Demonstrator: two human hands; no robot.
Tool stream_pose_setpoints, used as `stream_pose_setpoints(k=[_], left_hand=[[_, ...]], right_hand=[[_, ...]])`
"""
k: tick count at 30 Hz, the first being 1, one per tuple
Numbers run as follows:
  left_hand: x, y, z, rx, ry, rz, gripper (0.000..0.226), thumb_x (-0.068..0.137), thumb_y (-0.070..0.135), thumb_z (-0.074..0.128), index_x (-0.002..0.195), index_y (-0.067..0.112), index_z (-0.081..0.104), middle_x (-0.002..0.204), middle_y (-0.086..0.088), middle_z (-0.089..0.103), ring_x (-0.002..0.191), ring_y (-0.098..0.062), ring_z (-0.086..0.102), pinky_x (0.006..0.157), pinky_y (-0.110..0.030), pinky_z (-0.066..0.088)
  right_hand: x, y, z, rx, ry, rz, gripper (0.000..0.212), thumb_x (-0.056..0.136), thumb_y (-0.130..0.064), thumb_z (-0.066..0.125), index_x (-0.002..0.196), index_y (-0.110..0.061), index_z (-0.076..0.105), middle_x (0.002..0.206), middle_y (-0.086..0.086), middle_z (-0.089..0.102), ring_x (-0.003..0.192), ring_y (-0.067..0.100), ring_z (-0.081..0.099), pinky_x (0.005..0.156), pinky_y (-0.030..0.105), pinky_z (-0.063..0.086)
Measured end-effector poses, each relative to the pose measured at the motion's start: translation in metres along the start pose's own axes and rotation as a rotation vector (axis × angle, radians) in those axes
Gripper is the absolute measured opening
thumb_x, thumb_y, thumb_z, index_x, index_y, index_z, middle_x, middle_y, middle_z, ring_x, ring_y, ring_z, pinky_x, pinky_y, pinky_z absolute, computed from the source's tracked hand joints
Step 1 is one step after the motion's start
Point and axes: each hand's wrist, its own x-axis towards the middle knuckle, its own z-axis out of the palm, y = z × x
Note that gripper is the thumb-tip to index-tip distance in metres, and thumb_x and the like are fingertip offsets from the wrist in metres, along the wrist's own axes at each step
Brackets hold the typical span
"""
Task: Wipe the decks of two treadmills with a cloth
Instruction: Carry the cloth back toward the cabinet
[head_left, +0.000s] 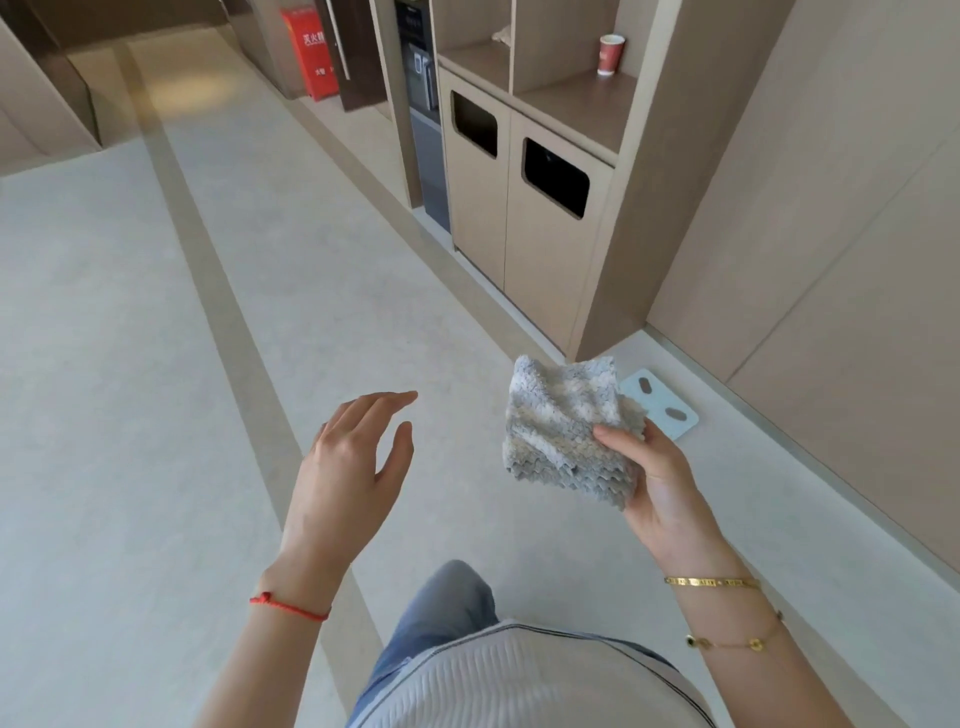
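Cloth (566, 426) bunched in right hand (660, 478), treadmills unseen

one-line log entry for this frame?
stage: walking, no treadmill in view | right hand: holds cloth | left hand: open, empty | wiping: not started

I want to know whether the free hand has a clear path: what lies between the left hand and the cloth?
Nothing. In the head view, only bare floor shows between the open left hand and the cloth held in the right hand.
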Motion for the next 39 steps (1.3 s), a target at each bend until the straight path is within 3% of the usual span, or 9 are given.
stream_pose_setpoints(k=[11, 16, 20, 23, 31, 36, 39], left_hand=[[0.244, -0.094, 0.066, -0.016, -0.034, 0.007, 0.029, 0.096, 0.013, 0.059, 0.123, 0.015, 0.066, 0.119, 0.002, 0.067, 0.114, -0.021, 0.061, 0.092, -0.045, 0.053], [0.391, -0.133, 0.075, -0.020, -0.037, 0.091, 0.029, 0.096, 0.014, 0.058, 0.124, 0.014, 0.065, 0.119, 0.002, 0.066, 0.115, -0.021, 0.061, 0.094, -0.046, 0.053], [0.491, -0.154, 0.092, -0.018, -0.089, 0.176, 0.029, 0.095, 0.010, 0.060, 0.124, 0.011, 0.065, 0.118, 0.000, 0.067, 0.114, -0.023, 0.061, 0.092, -0.047, 0.052], [0.554, -0.165, 0.112, -0.025, -0.135, 0.225, 0.030, 0.095, 0.010, 0.060, 0.124, 0.011, 0.065, 0.119, -0.001, 0.067, 0.114, -0.023, 0.061, 0.093, -0.047, 0.052], [0.697, -0.184, 0.192, -0.073, -0.214, 0.286, 0.030, 0.094, 0.009, 0.060, 0.124, 0.009, 0.065, 0.120, -0.002, 0.068, 0.115, -0.022, 0.061, 0.094, -0.045, 0.052], [0.808, -0.177, 0.253, -0.083, -0.228, 0.355, 0.032, 0.094, 0.009, 0.060, 0.125, 0.010, 0.064, 0.122, -0.002, 0.066, 0.116, -0.022, 0.060, 0.096, -0.044, 0.052], [0.878, -0.166, 0.293, -0.085, -0.232, 0.405, 0.033, 0.093, 0.007, 0.059, 0.126, 0.010, 0.063, 0.122, -0.003, 0.065, 0.116, -0.023, 0.059, 0.097, -0.044, 0.051]], right_hand=[[0.241, -0.037, 0.067, 0.056, 0.028, 0.034, 0.049, 0.083, -0.001, 0.062, 0.132, -0.003, 0.057, 0.124, 0.018, 0.067, 0.113, 0.032, 0.066, 0.088, 0.039, 0.058], [0.362, -0.086, 0.122, 0.082, 0.081, -0.034, 0.052, 0.079, -0.001, 0.063, 0.130, 0.000, 0.056, 0.122, 0.020, 0.067, 0.110, 0.032, 0.067, 0.082, 0.037, 0.061], [0.436, -0.119, 0.147, 0.134, 0.143, -0.096, 0.047, 0.085, 0.001, 0.060, 0.131, -0.001, 0.055, 0.123, 0.020, 0.067, 0.112, 0.034, 0.066, 0.089, 0.043, 0.057], [0.479, -0.132, 0.152, 0.160, 0.208, -0.114, 0.043, 0.089, 0.002, 0.057, 0.132, -0.002, 0.055, 0.123, 0.019, 0.067, 0.112, 0.033, 0.066, 0.086, 0.041, 0.058], [0.600, -0.157, 0.141, 0.213, 0.351, -0.125, 0.050, 0.081, -0.005, 0.061, 0.131, -0.008, 0.058, 0.126, 0.016, 0.066, 0.114, 0.032, 0.066, 0.095, 0.044, 0.050], [0.691, -0.210, 0.136, 0.203, 0.369, -0.158, 0.054, 0.078, -0.006, 0.064, 0.132, -0.006, 0.058, 0.124, 0.017, 0.067, 0.113, 0.032, 0.066, 0.086, 0.041, 0.055], [0.750, -0.252, 0.131, 0.200, 0.371, -0.183, 0.053, 0.081, -0.004, 0.062, 0.134, -0.005, 0.056, 0.127, 0.017, 0.065, 0.117, 0.034, 0.063, 0.094, 0.045, 0.051]])
